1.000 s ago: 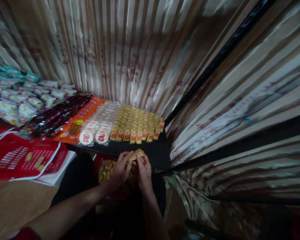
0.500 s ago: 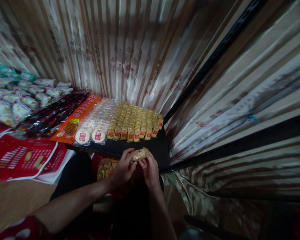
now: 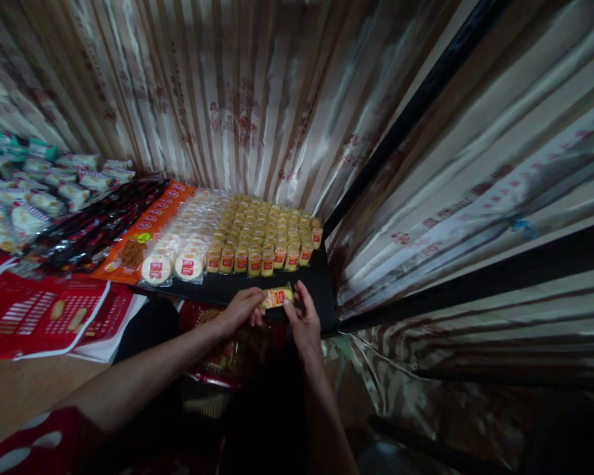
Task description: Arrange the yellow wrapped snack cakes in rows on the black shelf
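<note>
The left hand (image 3: 240, 310) and right hand (image 3: 304, 323) each pinch an end of a small yellow snack pack (image 3: 277, 297), just above the front of the black bench (image 3: 321, 300). Setting it down looks next; line it up with the yellow rows (image 3: 262, 231)

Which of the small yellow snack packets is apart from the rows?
The yellow packet held sideways between the left hand and right hand above the black tray; the others sit in rows behind it.
</note>
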Action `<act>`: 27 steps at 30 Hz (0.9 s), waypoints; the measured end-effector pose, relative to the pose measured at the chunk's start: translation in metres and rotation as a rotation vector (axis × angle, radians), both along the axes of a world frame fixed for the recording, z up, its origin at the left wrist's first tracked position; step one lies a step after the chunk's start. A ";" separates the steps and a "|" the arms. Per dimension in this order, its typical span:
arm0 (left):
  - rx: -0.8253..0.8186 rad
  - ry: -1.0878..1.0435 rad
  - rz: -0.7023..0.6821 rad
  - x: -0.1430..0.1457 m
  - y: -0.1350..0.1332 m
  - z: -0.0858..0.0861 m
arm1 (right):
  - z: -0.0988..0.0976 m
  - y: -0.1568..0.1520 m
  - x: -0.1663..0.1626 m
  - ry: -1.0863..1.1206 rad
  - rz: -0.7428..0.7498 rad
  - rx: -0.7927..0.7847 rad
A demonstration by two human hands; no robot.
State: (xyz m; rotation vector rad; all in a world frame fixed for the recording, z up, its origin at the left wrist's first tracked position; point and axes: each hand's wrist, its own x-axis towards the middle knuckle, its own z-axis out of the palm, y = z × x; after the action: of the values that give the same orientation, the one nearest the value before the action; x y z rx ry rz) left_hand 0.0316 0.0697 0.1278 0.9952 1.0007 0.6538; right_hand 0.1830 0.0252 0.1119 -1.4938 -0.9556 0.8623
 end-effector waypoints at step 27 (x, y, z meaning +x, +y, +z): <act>0.727 0.471 -0.056 0.047 0.035 0.021 | -0.009 0.021 0.029 -0.428 -0.131 0.079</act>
State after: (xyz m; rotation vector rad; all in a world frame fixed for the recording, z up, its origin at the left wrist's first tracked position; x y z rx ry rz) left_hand 0.0786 0.1047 0.1492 1.8725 1.1574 0.7740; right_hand 0.2121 0.0460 0.1029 -1.6860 -1.1702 0.4094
